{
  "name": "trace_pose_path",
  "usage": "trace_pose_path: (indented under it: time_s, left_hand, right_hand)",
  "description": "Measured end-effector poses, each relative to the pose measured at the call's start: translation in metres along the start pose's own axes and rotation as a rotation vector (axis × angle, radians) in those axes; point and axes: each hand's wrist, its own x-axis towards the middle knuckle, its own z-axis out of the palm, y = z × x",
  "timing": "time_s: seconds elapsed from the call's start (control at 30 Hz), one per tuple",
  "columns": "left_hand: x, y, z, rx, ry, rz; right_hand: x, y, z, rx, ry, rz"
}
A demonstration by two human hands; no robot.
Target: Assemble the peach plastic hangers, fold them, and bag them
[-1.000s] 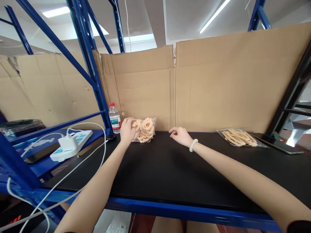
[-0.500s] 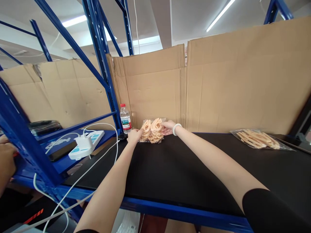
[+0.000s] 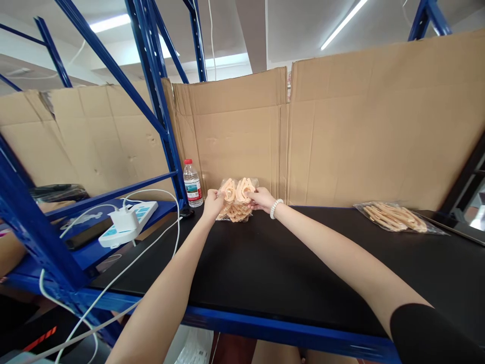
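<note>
A clear plastic pack of peach-coloured looped pieces (image 3: 237, 211) is at the back of the black tabletop, close to the cardboard. Two rounded loops face me in its upper part, and a layered mass shows below. My left hand (image 3: 214, 202) is closed on its left side, thumb and fingers pinching near the upper edge. On the opposite side my right hand (image 3: 261, 198), with a white bead bracelet at the wrist, pinches the right upper edge. Whether it is one pack or two stacked, I cannot tell. A red-capped water bottle (image 3: 193, 184) stands left of my left hand.
Another clear bag of long peach pieces (image 3: 396, 217) lies at the right rear. A white power strip (image 3: 129, 222) with plugged cables sits left, beside a blue metal post (image 3: 41, 217). Cardboard panels (image 3: 235, 131) wall the back. Another person's arm (image 3: 11, 253) shows far left.
My hands have shifted up slightly with the upper part of the pack, whose loops now sit higher and look more pointed. The other person's arm at far left has moved.
</note>
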Motion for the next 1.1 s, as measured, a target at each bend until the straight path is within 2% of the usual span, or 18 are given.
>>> trace_pose_path:
  time_s: [0.13,0.3,0.4,0.47,0.63,0.73,0.8,0.87,0.97,1.1]
  left_hand:
    - [-0.029,0.023,0.016,-0.362,-0.178,-0.022]
    - [-0.087,0.050,0.038,-0.773,-0.489,-0.037]
    - [-0.116,0.055,0.050,-0.871,-0.713,-0.094]
    - [-0.129,0.052,0.058,-0.879,-0.809,-0.139]
    - [-0.138,0.041,0.066,-0.804,-0.878,-0.274]
    - [-0.137,0.040,0.063,-0.761,-0.863,-0.361]
    - [-0.136,0.040,0.062,-0.766,-0.857,-0.387]
    - [-0.136,0.039,0.063,-0.784,-0.855,-0.389]
    - [-0.138,0.037,0.065,-0.819,-0.883,-0.360]
    - [-0.143,0.037,0.067,-0.813,-0.921,-0.261]
  right_hand:
    - [-0.040,0.012,-0.029,0.048,0.034,-0.132]
    - [-0.096,0.033,-0.084,0.041,0.012,-0.267]
    - [-0.119,0.049,-0.112,-0.007,-0.053,-0.299]
    - [-0.127,0.062,-0.124,-0.046,-0.075,-0.316]
    - [-0.133,0.081,-0.137,-0.159,-0.069,-0.385]
    - [-0.137,0.079,-0.138,-0.225,-0.045,-0.401]
    - [-0.141,0.073,-0.140,-0.178,-0.006,-0.370]
    - [-0.146,0.064,-0.143,-0.058,0.021,-0.316]
    - [-0.152,0.050,-0.153,0.136,-0.017,-0.274]
    - [-0.153,0.037,-0.168,0.199,-0.020,-0.301]
